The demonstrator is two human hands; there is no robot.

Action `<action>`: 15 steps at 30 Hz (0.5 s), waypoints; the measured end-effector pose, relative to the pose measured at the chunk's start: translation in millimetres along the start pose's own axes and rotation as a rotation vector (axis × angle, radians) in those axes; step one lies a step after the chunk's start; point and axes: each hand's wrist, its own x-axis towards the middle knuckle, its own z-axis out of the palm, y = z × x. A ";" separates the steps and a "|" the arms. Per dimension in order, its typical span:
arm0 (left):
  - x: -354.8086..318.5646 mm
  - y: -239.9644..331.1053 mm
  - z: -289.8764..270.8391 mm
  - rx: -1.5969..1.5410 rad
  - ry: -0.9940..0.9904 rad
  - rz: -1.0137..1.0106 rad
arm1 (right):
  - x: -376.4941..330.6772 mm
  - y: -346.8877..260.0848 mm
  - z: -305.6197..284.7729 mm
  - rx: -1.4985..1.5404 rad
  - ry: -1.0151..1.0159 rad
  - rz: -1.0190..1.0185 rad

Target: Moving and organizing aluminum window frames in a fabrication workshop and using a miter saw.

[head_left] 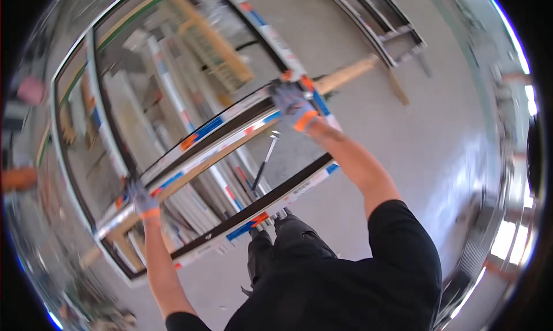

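Observation:
I hold a white window frame (230, 138) with blue and orange tape strips, lifted and tilted in front of me. My left hand (143, 200), in a grey glove with an orange cuff, grips the frame's left end. Gloved the same way, my right hand (292, 105) grips its far right corner. A near bar of the frame (271, 207) with a dark inner strip crosses just above my legs. A larger white frame (95, 129) lies behind it.
A wooden beam (351, 73) lies on the grey concrete floor beyond my right hand. Another metal frame (391, 34) lies at the top right. White profiles (190, 204) are stacked under the frames. A thin dark rod (264, 164) lies inside the held frame's opening.

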 end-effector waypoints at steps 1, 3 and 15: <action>4.1 5.1 -7.3 0.196 -0.070 -0.034 | -2.2 11.3 -5.0 0.177 0.141 0.037; 20.5 14.8 1.0 0.142 -0.029 -0.058 | -7.0 18.9 3.9 0.371 0.306 0.109; 41.9 42.6 17.1 0.187 -0.044 0.004 | 23.2 75.2 32.5 0.531 0.129 -0.041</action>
